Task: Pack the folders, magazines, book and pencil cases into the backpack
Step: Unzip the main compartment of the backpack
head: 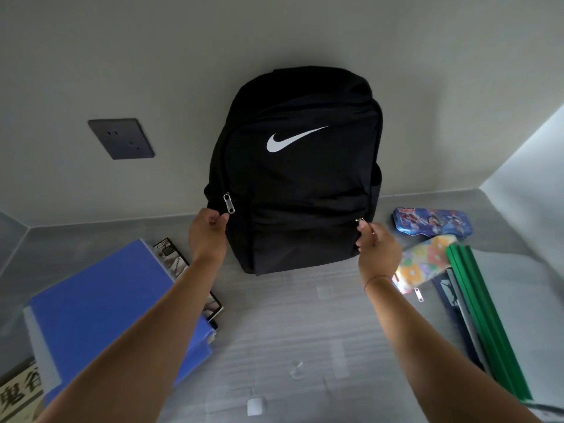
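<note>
A black backpack [299, 178] with a white swoosh stands upright against the wall, zipped closed. My left hand [207, 232] pinches the bag's fabric just below a silver zipper pull [228, 203] on its left side. My right hand [377, 244] pinches a second zipper pull [360, 220] on the right side. A blue folder [100, 306] lies at left over magazines [183, 267], with a book [18, 392] at the bottom left corner. A blue printed pencil case [433, 222] and a floral pencil case [424, 264] lie at right, beside a green folder [482, 315].
Everything rests on a grey table [290, 331] set into a corner of pale walls. A dark wall socket [122, 138] is left of the backpack. Small clear and white bits [294, 369] lie on the table near me.
</note>
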Tool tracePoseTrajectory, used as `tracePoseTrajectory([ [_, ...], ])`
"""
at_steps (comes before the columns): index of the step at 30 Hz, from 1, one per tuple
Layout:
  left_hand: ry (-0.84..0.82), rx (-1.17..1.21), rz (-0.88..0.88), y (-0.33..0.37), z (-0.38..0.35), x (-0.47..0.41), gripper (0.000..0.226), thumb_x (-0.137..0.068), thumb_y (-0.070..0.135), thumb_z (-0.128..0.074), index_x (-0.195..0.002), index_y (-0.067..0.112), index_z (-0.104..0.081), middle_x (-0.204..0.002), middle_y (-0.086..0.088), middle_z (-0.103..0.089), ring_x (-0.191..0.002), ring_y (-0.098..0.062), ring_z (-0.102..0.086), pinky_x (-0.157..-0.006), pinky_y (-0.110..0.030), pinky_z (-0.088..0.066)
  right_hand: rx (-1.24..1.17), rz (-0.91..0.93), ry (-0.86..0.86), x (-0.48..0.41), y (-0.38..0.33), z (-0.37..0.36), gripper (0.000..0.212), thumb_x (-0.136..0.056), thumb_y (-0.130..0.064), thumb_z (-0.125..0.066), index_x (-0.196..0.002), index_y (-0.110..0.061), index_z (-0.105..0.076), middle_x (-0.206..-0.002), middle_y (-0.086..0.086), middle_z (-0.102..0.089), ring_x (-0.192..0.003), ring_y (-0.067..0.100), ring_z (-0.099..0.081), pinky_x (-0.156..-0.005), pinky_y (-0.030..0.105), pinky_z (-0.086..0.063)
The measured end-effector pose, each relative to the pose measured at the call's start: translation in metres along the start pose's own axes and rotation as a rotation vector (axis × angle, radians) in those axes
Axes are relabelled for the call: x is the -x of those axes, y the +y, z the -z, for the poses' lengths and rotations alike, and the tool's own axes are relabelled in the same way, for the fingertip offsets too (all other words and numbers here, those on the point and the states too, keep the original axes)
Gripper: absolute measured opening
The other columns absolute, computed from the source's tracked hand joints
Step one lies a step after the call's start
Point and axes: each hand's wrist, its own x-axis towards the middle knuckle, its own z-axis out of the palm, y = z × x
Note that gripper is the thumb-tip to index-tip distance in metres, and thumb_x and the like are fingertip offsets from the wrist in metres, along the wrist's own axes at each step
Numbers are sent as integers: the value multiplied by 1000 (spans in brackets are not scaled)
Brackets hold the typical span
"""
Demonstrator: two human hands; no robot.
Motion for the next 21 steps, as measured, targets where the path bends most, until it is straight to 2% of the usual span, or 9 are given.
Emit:
tracePoseTrajectory([
  [2,45,0,-82,0,1,13,14,-89,20,-61,-84,14,-50,-82,-3,-55,-74,-20,-52,-66,-30,-39,-32,-17,-39,-2,3,6,26,-91,-36,-53,-83,-17,-69,-62,1,-62,-68,25,-62,-69,36,-49],
  [4,86,-110,-333,2,-3,32,20,-83,21,-69,-85,12,-52,-84,-5,-54,-72,-20,-51,-64,-31,-42,-54,-13,-67,-1,4,7,26,-89,-38,-54,-85,-17,-70,-62,-2,-62,-69,24,-62,-72,39,-52],
  [7,-21,-326,-723,12,-22,57,32,-73,26,-78,-94,8,-62,-93,-9,-60,-84,-25,-57,-74,-36,-48,-82,-6,-89,1,5,7,23,-88,-39,-56,-87,-20,-69,-65,-2,-63,-71,24,-65,-74,41,-54],
  [9,-92,-479,-859,22,-40,63,44,-69,29,-80,-105,11,-63,-100,-9,-63,-91,-28,-60,-79,-40,-49,-68,16,-93,2,3,7,21,-89,-36,-56,-90,-20,-69,-70,-1,-66,-73,23,-66,-73,38,-54],
  [11,-136,-542,-911,33,-54,63,50,-66,26,-83,-109,12,-63,-104,-7,-62,-93,-29,-61,-79,-42,-50,-42,38,-89,1,0,8,19,-89,-32,-57,-90,-18,-70,-75,0,-68,-77,21,-66,-68,24,-49],
  [13,-125,-555,-937,41,-63,58,45,-65,21,-83,-106,13,-65,-101,-5,-63,-90,-27,-61,-77,-40,-51,-25,40,-87,-1,-5,9,17,-89,-29,-57,-90,-18,-70,-77,-1,-68,-78,18,-64,-63,12,-40],
  [15,-90,-556,-951,46,-67,51,35,-66,16,-81,-99,13,-67,-94,-4,-64,-84,-25,-62,-73,-38,-51,11,49,-84,-5,-8,11,18,-90,-29,-56,-92,-18,-70,-82,1,-70,-81,19,-63,-62,16,-39],
  [18,-88,-499,-954,48,-66,39,20,-67,8,-80,-85,12,-70,-80,-4,-67,-71,-24,-64,-65,-34,-52,87,66,-100,-13,-6,11,22,-91,-31,-54,-95,-17,-70,-89,3,-72,-85,21,-63,-69,25,-42],
  [21,-114,-447,-932,49,-61,33,16,-69,7,-80,-81,10,-71,-75,-4,-67,-67,-24,-65,-65,-34,-54,85,27,-86,-26,0,10,22,-90,-32,-52,-94,-18,-69,-90,6,-72,-88,26,-64,-76,33,-48],
])
